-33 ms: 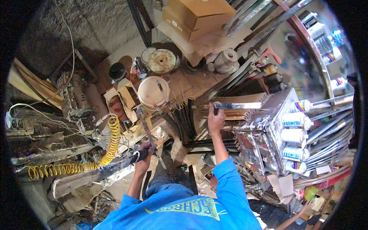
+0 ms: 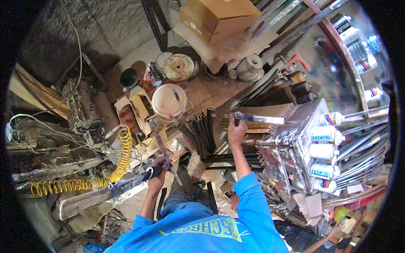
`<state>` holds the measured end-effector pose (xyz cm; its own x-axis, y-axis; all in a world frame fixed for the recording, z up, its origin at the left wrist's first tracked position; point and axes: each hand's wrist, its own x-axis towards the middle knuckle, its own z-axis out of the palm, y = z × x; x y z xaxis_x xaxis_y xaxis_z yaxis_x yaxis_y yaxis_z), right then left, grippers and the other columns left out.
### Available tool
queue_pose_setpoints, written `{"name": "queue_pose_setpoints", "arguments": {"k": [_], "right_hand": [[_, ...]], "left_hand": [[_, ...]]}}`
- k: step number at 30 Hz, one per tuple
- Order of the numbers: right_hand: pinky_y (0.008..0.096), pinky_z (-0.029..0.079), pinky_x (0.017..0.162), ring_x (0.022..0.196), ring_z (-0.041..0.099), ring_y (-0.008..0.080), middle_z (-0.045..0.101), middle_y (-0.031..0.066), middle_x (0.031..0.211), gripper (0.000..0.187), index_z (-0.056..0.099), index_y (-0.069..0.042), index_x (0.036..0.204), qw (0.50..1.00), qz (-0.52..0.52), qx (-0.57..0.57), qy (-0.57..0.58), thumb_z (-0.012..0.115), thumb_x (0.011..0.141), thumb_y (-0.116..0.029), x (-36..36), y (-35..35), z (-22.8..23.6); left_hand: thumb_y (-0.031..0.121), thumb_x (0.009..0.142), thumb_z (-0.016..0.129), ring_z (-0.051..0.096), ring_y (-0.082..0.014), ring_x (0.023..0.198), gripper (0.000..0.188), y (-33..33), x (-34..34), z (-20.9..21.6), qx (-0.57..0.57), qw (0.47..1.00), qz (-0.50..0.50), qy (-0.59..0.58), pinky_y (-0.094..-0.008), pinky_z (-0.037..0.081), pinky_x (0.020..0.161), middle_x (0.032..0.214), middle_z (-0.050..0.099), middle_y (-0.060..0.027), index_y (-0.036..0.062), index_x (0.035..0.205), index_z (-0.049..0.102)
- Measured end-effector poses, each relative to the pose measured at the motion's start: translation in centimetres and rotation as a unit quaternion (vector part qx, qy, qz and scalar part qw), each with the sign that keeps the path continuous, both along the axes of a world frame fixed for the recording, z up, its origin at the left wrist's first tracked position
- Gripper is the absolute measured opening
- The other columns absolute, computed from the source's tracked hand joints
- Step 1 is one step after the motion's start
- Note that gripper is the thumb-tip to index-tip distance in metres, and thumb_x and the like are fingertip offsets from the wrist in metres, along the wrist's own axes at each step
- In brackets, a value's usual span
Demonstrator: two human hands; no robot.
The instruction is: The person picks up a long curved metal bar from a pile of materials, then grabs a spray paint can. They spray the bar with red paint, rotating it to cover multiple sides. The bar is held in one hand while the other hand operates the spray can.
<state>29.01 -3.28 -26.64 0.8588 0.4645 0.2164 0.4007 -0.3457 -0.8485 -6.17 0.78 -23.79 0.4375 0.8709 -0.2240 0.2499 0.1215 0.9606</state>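
Observation:
My left hand [image 2: 158,173] is closed around a long narrow metal strip [image 2: 162,145], which slants from beside the cardboard box down past my fingers. Something black [image 2: 155,171] lies against that hand; I cannot tell whether it is held too. Farther forward and to the right, my right hand [image 2: 237,131] grips one end of a flat metal strip [image 2: 263,119]. Its bright end points right, towards the rusty metal cabinet [image 2: 295,130]. Parts of the fingers on both hands are hidden.
A white round lid or bucket [image 2: 162,101] stands ahead, with a stained can [image 2: 179,67] behind it. A yellow coiled hose [image 2: 125,147] hangs at left. White spray cans [image 2: 327,135] line the cabinet's right side. Black bars [image 2: 204,135] stand between my hands. Another person's arm [image 2: 325,240] shows at lower right.
The bright end of the strip in my right hand has dipped slightly and come a little to the left. My left hand is nearly where it was.

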Motion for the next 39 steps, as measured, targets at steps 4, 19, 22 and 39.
{"name": "queue_pose_setpoints", "arguments": {"k": [4,19,22,39], "right_hand": [[0.0410,0.050,0.078,0.083,0.064,0.0368,0.067,0.0163,0.086,0.020,0.063,0.000,0.098,0.997,-0.006,0.009,-0.071,0.069,0.093,-0.018,0.1,2.6,-1.6],[0.0499,0.051,0.078,0.090,0.064,0.0474,0.066,0.0269,0.097,0.038,0.061,0.006,0.110,0.979,0.117,-0.164,-0.042,0.068,0.091,-0.027,-1.7,7.5,-8.4],[0.0514,0.050,0.082,0.097,0.063,0.0455,0.063,0.0284,0.106,0.038,0.057,0.005,0.115,0.963,0.204,-0.160,-0.074,0.066,0.090,-0.022,-1.6,8.4,-8.3],[0.0382,0.050,0.062,0.071,0.065,0.0260,0.062,0.0111,0.079,0.022,0.067,-0.002,0.109,0.899,0.396,-0.102,0.157,0.068,0.092,-0.017,-12.4,0.6,15.3]], "left_hand": [[0.015,0.098,0.064,0.065,-0.0172,0.091,0.021,-0.6,-0.1,-1.1,-0.041,0.997,0.052,-0.030,-0.0327,0.054,0.083,0.101,0.069,-0.0100,-0.0006,0.113,0.063],[0.007,0.096,0.062,0.067,-0.0192,0.096,0.024,-0.6,-0.1,-2.2,-0.055,0.982,0.150,-0.101,-0.0347,0.054,0.090,0.104,0.072,-0.0138,-0.0045,0.117,0.062],[0.007,0.097,0.060,0.067,-0.0190,0.097,0.024,-0.3,-0.2,-2.3,-0.062,0.980,0.155,-0.105,-0.0344,0.053,0.090,0.106,0.071,-0.0141,-0.0041,0.118,0.061],[0.001,0.085,0.070,0.066,-0.0165,0.083,0.022,1.3,4.4,0.3,-0.048,0.972,-0.196,-0.123,-0.0306,0.051,0.078,0.093,0.073,-0.0074,0.0047,0.107,0.070]]}}
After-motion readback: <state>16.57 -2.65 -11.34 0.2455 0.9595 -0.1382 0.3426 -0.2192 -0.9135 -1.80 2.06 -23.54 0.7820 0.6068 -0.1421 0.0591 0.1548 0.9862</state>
